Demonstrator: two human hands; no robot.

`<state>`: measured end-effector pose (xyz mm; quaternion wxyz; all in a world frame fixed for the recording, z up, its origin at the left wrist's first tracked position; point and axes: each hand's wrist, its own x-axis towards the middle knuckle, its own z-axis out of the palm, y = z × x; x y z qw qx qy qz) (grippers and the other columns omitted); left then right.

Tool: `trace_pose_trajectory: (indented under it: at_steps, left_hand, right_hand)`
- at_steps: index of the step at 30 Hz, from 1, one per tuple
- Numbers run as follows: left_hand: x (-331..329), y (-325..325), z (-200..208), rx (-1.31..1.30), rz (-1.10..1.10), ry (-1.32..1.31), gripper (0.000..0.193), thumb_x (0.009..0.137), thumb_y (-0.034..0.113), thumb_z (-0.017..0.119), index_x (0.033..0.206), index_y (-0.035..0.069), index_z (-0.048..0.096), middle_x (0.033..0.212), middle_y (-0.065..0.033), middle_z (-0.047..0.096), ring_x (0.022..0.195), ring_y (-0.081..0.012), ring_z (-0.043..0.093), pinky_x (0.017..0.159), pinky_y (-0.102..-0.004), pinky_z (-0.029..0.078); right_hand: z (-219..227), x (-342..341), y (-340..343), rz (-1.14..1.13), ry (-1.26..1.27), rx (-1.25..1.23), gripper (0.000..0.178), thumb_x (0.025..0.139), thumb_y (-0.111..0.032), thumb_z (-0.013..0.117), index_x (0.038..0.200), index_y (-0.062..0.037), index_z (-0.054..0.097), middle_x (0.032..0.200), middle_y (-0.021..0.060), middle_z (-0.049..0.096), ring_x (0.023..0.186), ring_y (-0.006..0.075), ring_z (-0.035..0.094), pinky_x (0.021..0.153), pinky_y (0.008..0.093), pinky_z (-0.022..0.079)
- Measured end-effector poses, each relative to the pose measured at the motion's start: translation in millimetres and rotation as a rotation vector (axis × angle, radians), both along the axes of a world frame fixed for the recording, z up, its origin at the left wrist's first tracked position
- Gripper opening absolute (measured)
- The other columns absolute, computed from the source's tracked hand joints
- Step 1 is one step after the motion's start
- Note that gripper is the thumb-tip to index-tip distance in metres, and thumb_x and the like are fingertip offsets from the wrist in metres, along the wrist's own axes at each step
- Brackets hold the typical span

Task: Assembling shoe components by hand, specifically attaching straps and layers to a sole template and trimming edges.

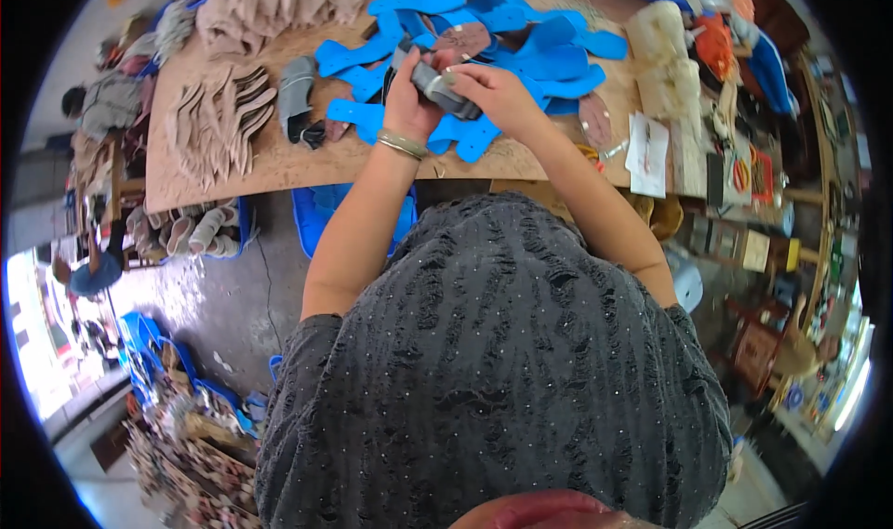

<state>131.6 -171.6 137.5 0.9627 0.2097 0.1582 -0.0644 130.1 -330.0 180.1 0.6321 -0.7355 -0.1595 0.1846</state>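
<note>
Over the workbench (pixel 307 171), both hands meet at a dark grey bundle (pixel 453 99) that looks like stacked flat pieces; its exact kind is hard to make out. My left hand (pixel 412 101), with a bangle at the wrist, wraps round its left side. From the right, the fingers of my right hand (pixel 493 90) close on its top, near a pale band. Under and behind the hands lies a loose pile of blue sole-shaped cutouts (pixel 558 64). To the left stands a similar grey bundle (pixel 296 92).
Curved beige insole-like pieces (pixel 219 125) lie in rows at the left, with more (pixel 279 13) at the back. White paper sheets (pixel 648 152) and pale foam-like blocks (pixel 665 59) are at the right. A blue bin (pixel 312 222) sits below the bench's front edge.
</note>
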Motion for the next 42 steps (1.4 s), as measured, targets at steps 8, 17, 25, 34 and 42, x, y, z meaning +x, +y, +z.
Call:
trace_pose_trajectory:
  at_steps: [8, 17, 25, 34, 42]
  left_hand:
    - [-13, -28, -12, -0.057, -0.297, 0.114, 0.023, 0.090, 0.014, 0.055, 0.107, -0.001, 0.052, 0.095, -0.0117, 0.059, 0.086, -0.0224, 0.060, 0.083, -0.0346, 0.050]
    - [-24, -47, 17, 0.044, -0.449, 0.089, 0.021, 0.092, 0.017, 0.055, 0.107, 0.004, 0.052, 0.090, -0.0090, 0.060, 0.086, -0.0216, 0.061, 0.082, -0.0371, 0.051]
    - [-40, -55, 27, 0.199, -0.392, 0.075, 0.023, 0.091, 0.021, 0.057, 0.107, 0.004, 0.053, 0.086, -0.0056, 0.059, 0.077, -0.0148, 0.058, 0.071, -0.0300, 0.051]
    - [-39, -68, 62, 0.096, -0.345, -0.079, 0.030, 0.090, 0.021, 0.058, 0.112, 0.003, 0.052, 0.084, -0.0050, 0.058, 0.074, -0.0152, 0.057, 0.062, -0.0280, 0.049]
    - [-55, -84, 70, 0.430, -0.298, 0.012, 0.031, 0.091, 0.019, 0.055, 0.117, 0.002, 0.051, 0.084, -0.0021, 0.057, 0.073, -0.0101, 0.054, 0.069, -0.0251, 0.049]
  right_hand:
    - [-1, -40, -41, -0.326, -0.351, -0.100, 0.016, 0.086, -0.011, 0.061, 0.099, -0.0032, 0.056, 0.088, 0.0096, 0.067, 0.081, 0.0226, 0.066, 0.071, 0.0322, 0.052]
    - [18, -75, -36, -0.166, -0.739, -0.509, 0.023, 0.078, -0.009, 0.058, 0.101, -0.0066, 0.056, 0.084, 0.0150, 0.063, 0.080, 0.0334, 0.062, 0.067, 0.0414, 0.050]
    - [17, -92, -37, -0.251, -0.851, -0.541, 0.024, 0.075, -0.008, 0.057, 0.098, -0.0048, 0.055, 0.080, 0.0123, 0.062, 0.076, 0.0313, 0.062, 0.067, 0.0409, 0.049]
    - [36, -85, -64, -0.291, -0.792, -0.238, 0.021, 0.081, -0.007, 0.062, 0.102, -0.0042, 0.058, 0.094, 0.0126, 0.066, 0.086, 0.0295, 0.065, 0.071, 0.0355, 0.053]
    - [38, -92, -87, -0.141, -0.927, -0.333, 0.021, 0.075, -0.007, 0.063, 0.095, -0.0070, 0.057, 0.088, 0.0112, 0.063, 0.080, 0.0295, 0.063, 0.067, 0.0379, 0.051]
